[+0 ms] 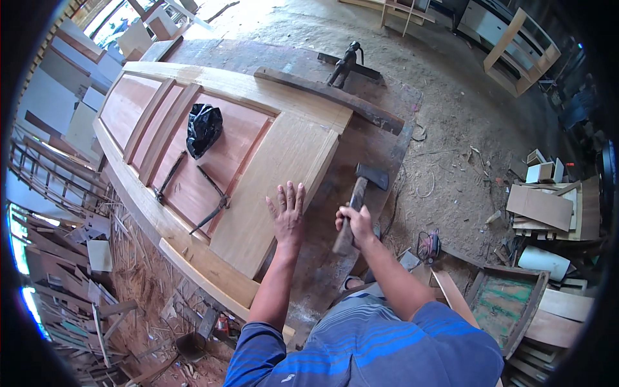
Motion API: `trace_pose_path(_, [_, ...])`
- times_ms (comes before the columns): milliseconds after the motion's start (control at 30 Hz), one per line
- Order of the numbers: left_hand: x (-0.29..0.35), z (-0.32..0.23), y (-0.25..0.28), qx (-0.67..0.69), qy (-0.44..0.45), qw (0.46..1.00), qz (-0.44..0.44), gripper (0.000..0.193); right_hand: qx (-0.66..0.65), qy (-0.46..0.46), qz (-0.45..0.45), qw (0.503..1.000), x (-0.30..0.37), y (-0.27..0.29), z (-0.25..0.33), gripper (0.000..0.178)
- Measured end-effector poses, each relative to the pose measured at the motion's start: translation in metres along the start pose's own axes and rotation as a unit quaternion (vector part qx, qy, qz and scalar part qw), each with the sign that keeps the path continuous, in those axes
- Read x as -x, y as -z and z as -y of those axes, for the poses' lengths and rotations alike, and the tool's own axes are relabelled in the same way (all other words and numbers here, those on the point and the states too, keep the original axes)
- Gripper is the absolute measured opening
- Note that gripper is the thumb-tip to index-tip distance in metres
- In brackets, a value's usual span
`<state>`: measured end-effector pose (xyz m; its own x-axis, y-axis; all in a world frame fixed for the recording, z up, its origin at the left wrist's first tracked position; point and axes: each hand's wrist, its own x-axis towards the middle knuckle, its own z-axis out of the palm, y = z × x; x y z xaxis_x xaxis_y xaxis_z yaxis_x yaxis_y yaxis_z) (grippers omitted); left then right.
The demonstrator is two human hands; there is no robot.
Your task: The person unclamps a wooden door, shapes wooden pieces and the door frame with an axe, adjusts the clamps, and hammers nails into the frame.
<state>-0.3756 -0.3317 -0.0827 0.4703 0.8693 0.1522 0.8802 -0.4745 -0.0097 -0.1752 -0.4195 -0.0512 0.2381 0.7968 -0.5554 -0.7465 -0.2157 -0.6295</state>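
My left hand point(288, 216) lies flat with fingers spread on the wide pale end board of a panelled wooden door point(271, 174). In my right hand point(356, 222) is the wooden handle of a hatchet point(372, 177), its dark head up and pointing away from me, beside the end of the door. A crumpled black plastic bag point(204, 129) sits on the door's reddish panel. Near the bag lie two slim dark tools, one point(171, 174) at the left and one point(213, 200) closer to me; their exact kind is unclear.
The door rests on a dark worktable point(335, 187). A long wooden bar point(329, 97) and a black tool point(346, 64) lie on its far side. Wood scraps point(541, 206) and a green-stained framed panel point(506, 300) are at the right. Offcuts and shavings point(138, 258) cover the left floor.
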Motion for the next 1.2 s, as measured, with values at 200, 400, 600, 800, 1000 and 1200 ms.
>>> trace_pose_path(200, [0.001, 0.001, -0.016, -0.047, 0.009, 0.999, -0.009, 0.069, -0.152, 0.003, -0.101, 0.983, -0.03, -0.103, -0.015, 0.03])
trace_pose_path(400, [0.001, 0.002, -0.021, -0.118, 0.007, 0.993, 0.004, 0.066, -0.142, 0.046, -0.172, 0.974, -0.048, -0.1, -0.027, 0.03])
trace_pose_path(600, [-0.001, -0.002, -0.013, -0.014, 0.004, 1.0, -0.011, 0.073, -0.063, 0.01, -0.096, 0.993, -0.063, -0.078, -0.017, 0.026])
trace_pose_path(800, [-0.002, -0.004, 0.008, -0.054, 0.016, 0.997, 0.044, 0.078, -0.064, 0.171, -0.115, 0.977, 0.008, 0.099, 0.075, 0.023])
trace_pose_path(1000, [-0.006, -0.005, -0.004, -0.042, 0.027, 0.999, -0.002, 0.073, -0.189, 0.374, -0.547, 0.724, 0.018, 0.163, 0.145, 0.031])
trace_pose_path(1200, [0.0, 0.001, -0.02, 0.063, 0.057, 0.995, -0.058, 0.069, 0.043, 0.073, -0.147, 0.986, -0.046, -0.074, -0.048, 0.022])
